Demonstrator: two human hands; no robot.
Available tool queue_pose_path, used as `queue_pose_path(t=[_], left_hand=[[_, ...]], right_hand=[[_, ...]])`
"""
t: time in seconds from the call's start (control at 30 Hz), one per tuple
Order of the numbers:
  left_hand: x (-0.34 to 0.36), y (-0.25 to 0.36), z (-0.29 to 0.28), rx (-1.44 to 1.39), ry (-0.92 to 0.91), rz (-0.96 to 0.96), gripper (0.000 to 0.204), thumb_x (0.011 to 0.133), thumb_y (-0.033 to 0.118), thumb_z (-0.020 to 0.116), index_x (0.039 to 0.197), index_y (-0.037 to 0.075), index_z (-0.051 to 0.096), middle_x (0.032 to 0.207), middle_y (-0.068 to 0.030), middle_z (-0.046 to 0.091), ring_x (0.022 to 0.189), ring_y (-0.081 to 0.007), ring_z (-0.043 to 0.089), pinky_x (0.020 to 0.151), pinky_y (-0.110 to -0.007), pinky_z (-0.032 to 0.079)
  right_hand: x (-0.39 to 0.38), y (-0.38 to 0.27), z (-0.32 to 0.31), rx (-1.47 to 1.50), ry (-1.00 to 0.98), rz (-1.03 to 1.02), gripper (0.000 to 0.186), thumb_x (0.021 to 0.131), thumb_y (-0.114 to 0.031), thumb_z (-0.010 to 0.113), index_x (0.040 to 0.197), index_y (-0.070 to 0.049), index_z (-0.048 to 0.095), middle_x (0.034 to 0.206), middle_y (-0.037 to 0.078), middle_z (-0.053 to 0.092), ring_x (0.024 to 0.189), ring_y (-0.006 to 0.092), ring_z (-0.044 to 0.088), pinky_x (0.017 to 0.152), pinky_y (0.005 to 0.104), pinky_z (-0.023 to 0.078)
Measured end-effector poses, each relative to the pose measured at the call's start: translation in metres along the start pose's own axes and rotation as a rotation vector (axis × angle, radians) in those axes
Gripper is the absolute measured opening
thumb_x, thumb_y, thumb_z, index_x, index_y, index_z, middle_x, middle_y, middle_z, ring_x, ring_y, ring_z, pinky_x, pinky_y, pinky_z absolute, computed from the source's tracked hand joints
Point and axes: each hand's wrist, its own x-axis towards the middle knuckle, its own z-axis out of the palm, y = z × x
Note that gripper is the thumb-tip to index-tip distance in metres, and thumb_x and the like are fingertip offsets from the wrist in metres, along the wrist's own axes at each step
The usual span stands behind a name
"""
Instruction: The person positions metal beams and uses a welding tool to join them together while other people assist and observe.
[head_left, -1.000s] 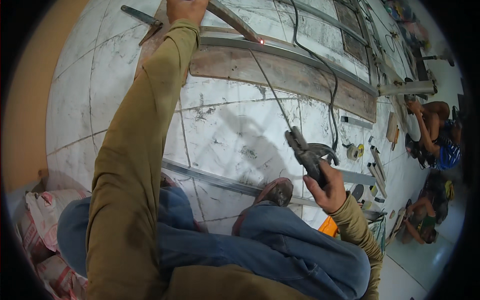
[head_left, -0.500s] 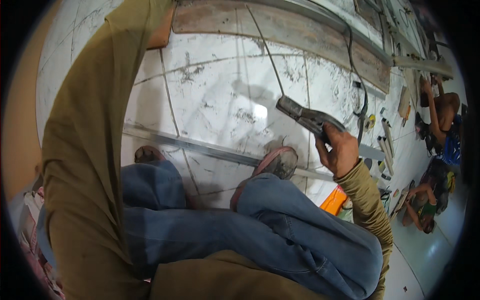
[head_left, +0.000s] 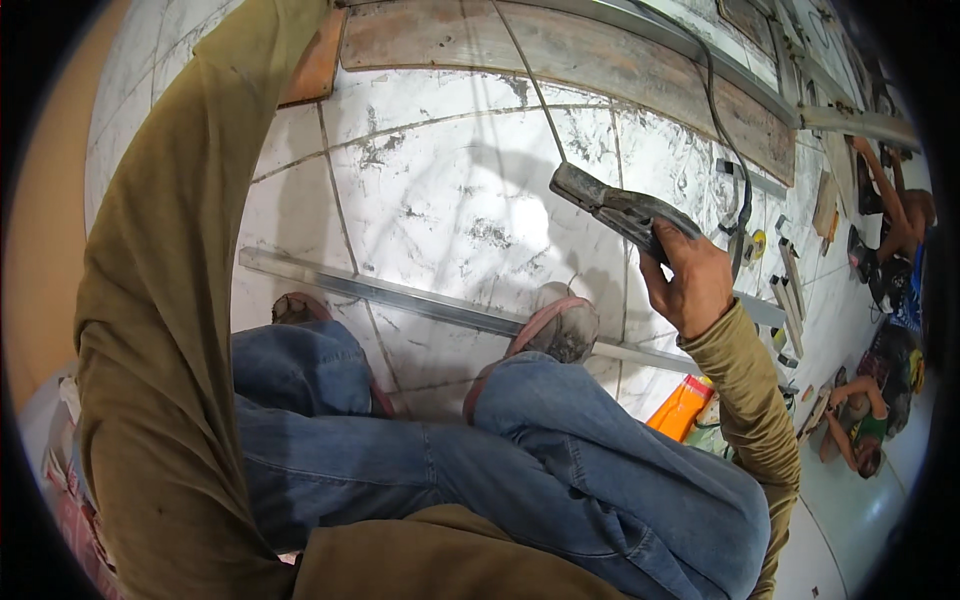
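My right hand (head_left: 690, 285) is closed round the handle of a dark, worn welding electrode holder (head_left: 630, 213). From its jaw a thin welding rod (head_left: 535, 85) runs up and away to the top edge, where its far end is cut off. My left arm (head_left: 165, 260), in a brown sleeve, reaches forward past the top edge, so my left hand is out of sight. Below the holder lies a metal bar (head_left: 420, 302) on the white tiled floor, passing in front of my feet.
Beyond the holder lies a wooden plank (head_left: 570, 65) beside a metal frame (head_left: 735, 90). A black cable (head_left: 744, 185) hangs near my right hand. To the right are an orange packet (head_left: 680, 405), a tape measure (head_left: 757, 243) and metal offcuts (head_left: 790, 295). Two people (head_left: 855, 425) crouch farther right.
My right hand and the electrode holder have shifted slightly forward, with the hand a little to the right. The grip is unchanged. The whole view has turned a little.
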Motion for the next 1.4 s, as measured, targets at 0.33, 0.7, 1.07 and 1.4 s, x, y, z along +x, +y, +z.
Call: queue_pose_path(t=[0.33, 0.7, 1.07, 1.4], left_hand=[[-0.002, 0.01, -0.007, 0.002, 0.021, -0.072, 0.049, 0.077, 0.036, 0.08, 0.102, -0.001, 0.059, 0.088, -0.0161, 0.068, 0.08, -0.0291, 0.065, 0.076, -0.04, 0.052], [-0.001, 0.014, -0.011, 0.043, 0.002, -0.113, 0.05, 0.078, 0.036, 0.08, 0.104, -0.001, 0.058, 0.088, -0.0152, 0.068, 0.08, -0.0294, 0.065, 0.076, -0.04, 0.052], [0.023, -0.044, -0.011, 0.19, 0.049, 0.061, 0.068, 0.076, 0.047, 0.082, 0.115, -0.001, 0.054, 0.097, -0.0208, 0.068, 0.089, -0.0338, 0.067, 0.082, -0.043, 0.052], [-0.001, 0.021, -0.012, -0.097, -0.07, -0.16, 0.064, 0.077, 0.044, 0.081, 0.114, -0.001, 0.054, 0.094, -0.0199, 0.068, 0.086, -0.033, 0.067, 0.079, -0.043, 0.053]], right_hand=[[0.011, 0.0, -0.004, -0.008, -0.028, 0.005, 0.038, 0.077, -0.004, 0.071, 0.115, -0.001, 0.065, 0.092, 0.018, 0.065, 0.071, 0.0377, 0.066, 0.062, 0.0439, 0.055], [0.019, -0.001, -0.005, -0.016, -0.035, -0.006, 0.04, 0.079, -0.005, 0.071, 0.118, -0.001, 0.064, 0.093, 0.018, 0.065, 0.073, 0.0382, 0.066, 0.064, 0.0447, 0.056], [0.027, -0.001, 0.002, 0.001, -0.005, -0.063, 0.038, 0.08, -0.006, 0.07, 0.117, -0.001, 0.064, 0.102, 0.021, 0.067, 0.081, 0.039, 0.068, 0.069, 0.0445, 0.057], [0.023, 0.007, 0.004, -0.073, 0.019, -0.084, 0.039, 0.081, -0.01, 0.073, 0.116, 0.004, 0.066, 0.09, 0.022, 0.07, 0.074, 0.0391, 0.068, 0.066, 0.0447, 0.056]])
